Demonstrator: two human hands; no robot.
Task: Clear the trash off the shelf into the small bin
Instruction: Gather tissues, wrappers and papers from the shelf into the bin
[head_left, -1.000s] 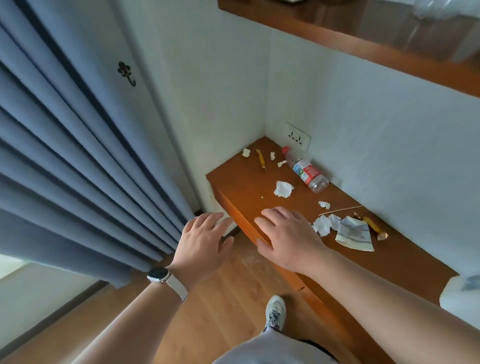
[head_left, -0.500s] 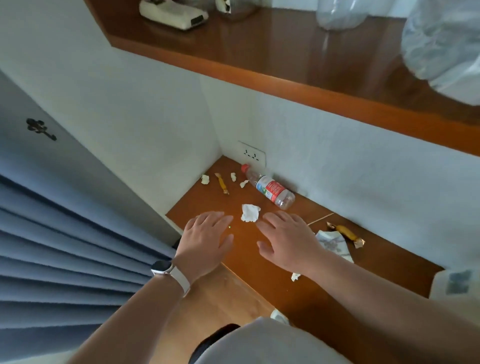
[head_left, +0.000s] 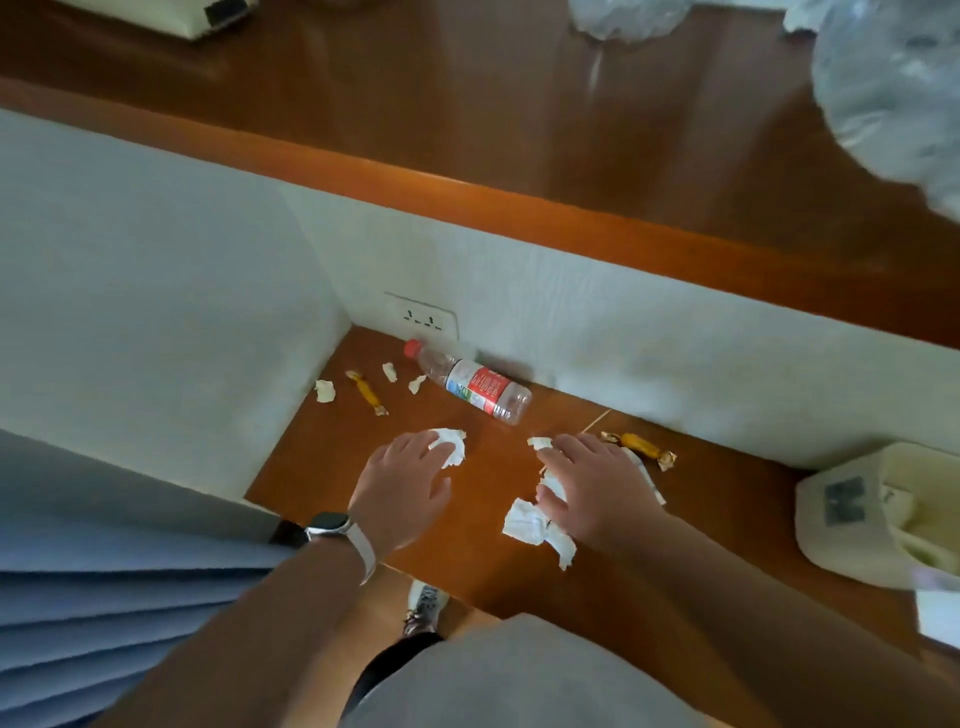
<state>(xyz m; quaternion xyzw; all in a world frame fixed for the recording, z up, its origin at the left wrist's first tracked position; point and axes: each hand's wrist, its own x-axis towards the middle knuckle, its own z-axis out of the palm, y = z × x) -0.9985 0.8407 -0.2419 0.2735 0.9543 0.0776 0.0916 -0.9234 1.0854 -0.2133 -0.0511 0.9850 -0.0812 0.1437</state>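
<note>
The low brown wooden shelf carries all the trash; the small cream plastic bin stands at its right end, well apart from the nearest scrap.

The left hand lies flat and unclenched, grasping nothing, its fingertips resting on the crumpled white tissue. The right hand is likewise spread and holds nothing; it covers torn white paper scraps.

Recommended procedure: curl each hand inward to gather the light paper into the palm, then close firmly, since loose scraps are likely to slip out between the fingers on the way to the bin.

The clear plastic bottle with red cap and red label lies on its side against the wall and will probably roll if nudged. Two yellow twisted candy wrappers, a thin wooden stick and small white paper bits make up the rest.
</note>
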